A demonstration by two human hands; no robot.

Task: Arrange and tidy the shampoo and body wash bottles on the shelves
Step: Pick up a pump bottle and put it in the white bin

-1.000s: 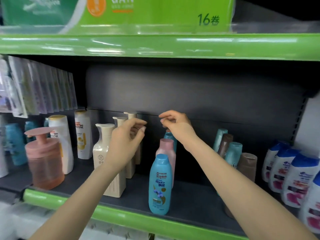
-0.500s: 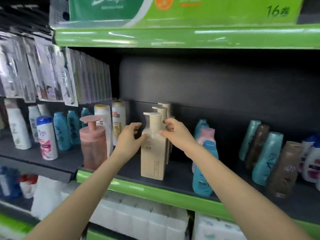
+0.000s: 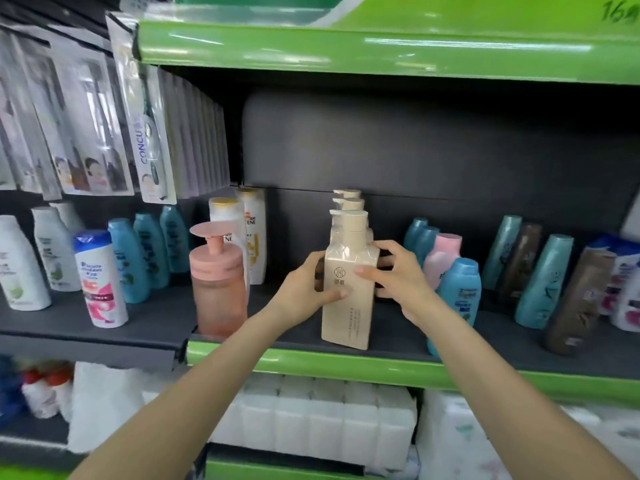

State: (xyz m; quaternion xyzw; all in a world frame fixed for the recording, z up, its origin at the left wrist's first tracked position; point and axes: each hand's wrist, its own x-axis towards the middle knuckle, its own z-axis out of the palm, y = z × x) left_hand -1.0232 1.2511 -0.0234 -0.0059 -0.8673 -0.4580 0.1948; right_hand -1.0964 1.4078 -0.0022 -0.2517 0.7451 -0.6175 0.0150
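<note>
A cream pump bottle [image 3: 348, 306] stands at the front of the dark shelf [image 3: 391, 337], with two like it lined up behind. My left hand [image 3: 306, 289] grips its left side, thumb across the front. My right hand [image 3: 398, 275] holds its right side, thumb on the front and fingers curled round behind. To the right stand a blue bottle [image 3: 459, 296] and a pink bottle [image 3: 441, 258].
A pink pump dispenser [image 3: 216, 285] stands just left of my hands, with white Pantene bottles [image 3: 254, 233] behind. Teal and brown bottles [image 3: 543, 282] lean at the right. Hanging packets [image 3: 145, 133] overhang the upper left. White and blue bottles [image 3: 100, 278] fill the left shelf.
Both hands came down from the pump tops and closed round the front cream bottle's body. The view shifted left, bringing the left shelf into sight.
</note>
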